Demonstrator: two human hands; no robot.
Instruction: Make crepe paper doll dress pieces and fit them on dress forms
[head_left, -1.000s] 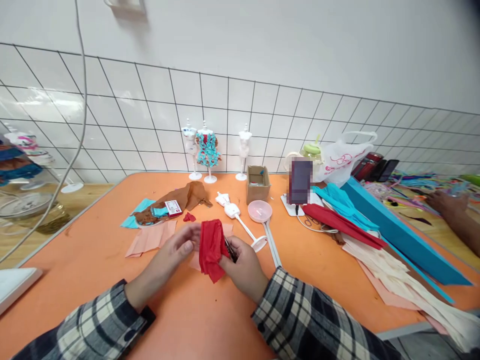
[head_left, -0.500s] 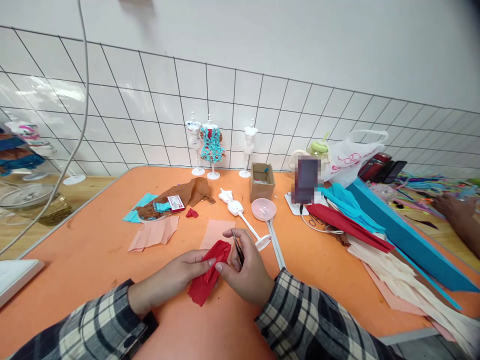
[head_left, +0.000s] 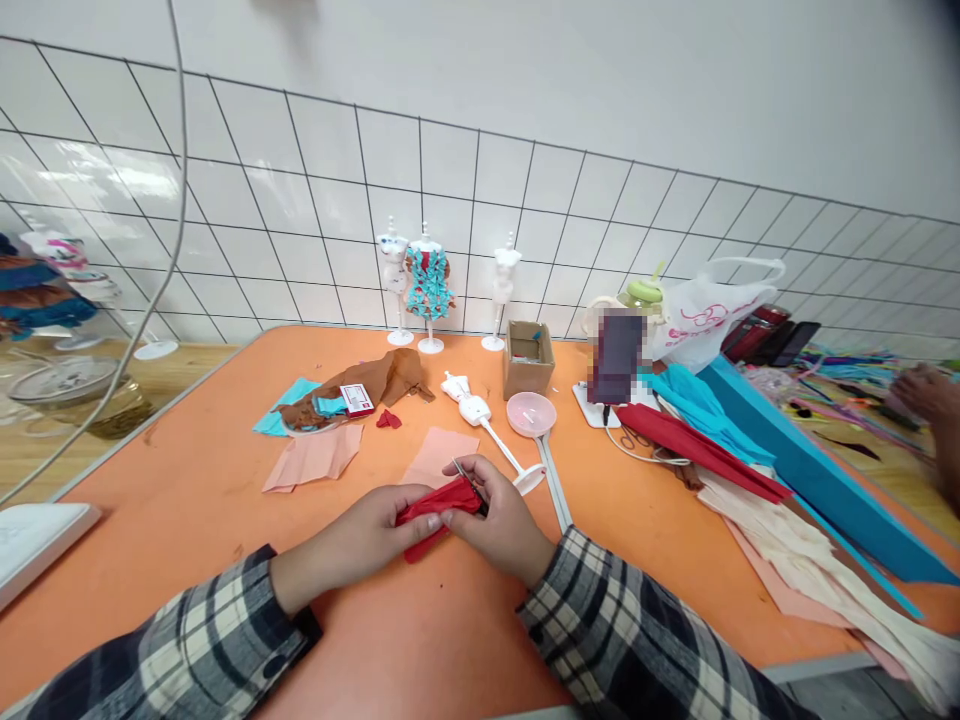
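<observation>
Over the orange table (head_left: 187, 480), both my hands clasp a red paper (head_left: 433, 503).
My left hand (head_left: 364, 535) pinches its left end. My right hand (head_left: 504, 520) grips the right end along with a thin metal tool (head_left: 466, 477). The paper is bunched into a strip, just in front of a pink sheet (head_left: 439, 455).

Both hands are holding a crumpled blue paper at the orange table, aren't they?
Not blue: the head view shows that the paper is red. The left hand and the right hand do hold it at the orange table.
</observation>
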